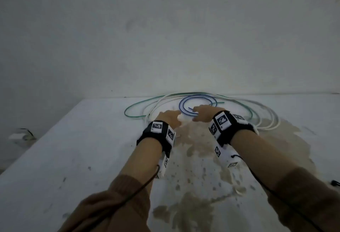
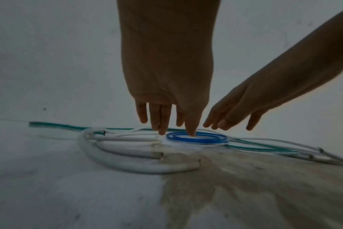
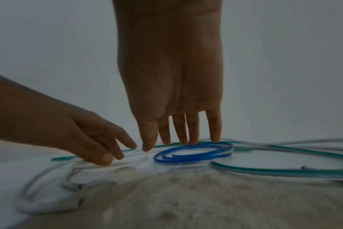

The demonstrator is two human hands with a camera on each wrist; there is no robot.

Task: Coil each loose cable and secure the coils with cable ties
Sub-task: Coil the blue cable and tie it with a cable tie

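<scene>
Blue cable (image 1: 197,101): lying as a small coil of about two turns on the table, far centre, close to the wall; one loose end is pointing into the ring in the right wrist view (image 3: 194,152).
Green cable (image 1: 139,105): sprawling in a wide loose loop around the blue coil, reaching out to the left and right; one cut end is showing at far left in the left wrist view (image 2: 55,124).
White cables (image 1: 266,119): lying in several big loose loops, overlapping the green one and spreading to the right; thicker cut ends are sitting near the left hand (image 2: 127,153).
Left hand (image 1: 168,118): reaching forward, fingers straight and spread, holding nothing; fingertips (image 2: 191,131) are coming down at the left rim of the blue coil, whether touching it or the table cannot be told.
Right hand (image 1: 206,112): reaching forward just right of the left hand, fingers extended and slightly apart, gripping nothing; fingertips (image 3: 193,139) are hovering at the far rim of the blue coil.
Wrist bands (image 1: 223,123): black straps carrying white blocks with black square markers, one sitting on each wrist.
Sleeves (image 1: 114,204): brown, pushed up the forearms.
Table (image 1: 64,158): white surface, wearing a large brownish stain at near centre.
Wall (image 1: 165,38): pale, scuffed, standing just behind the cables.
</scene>
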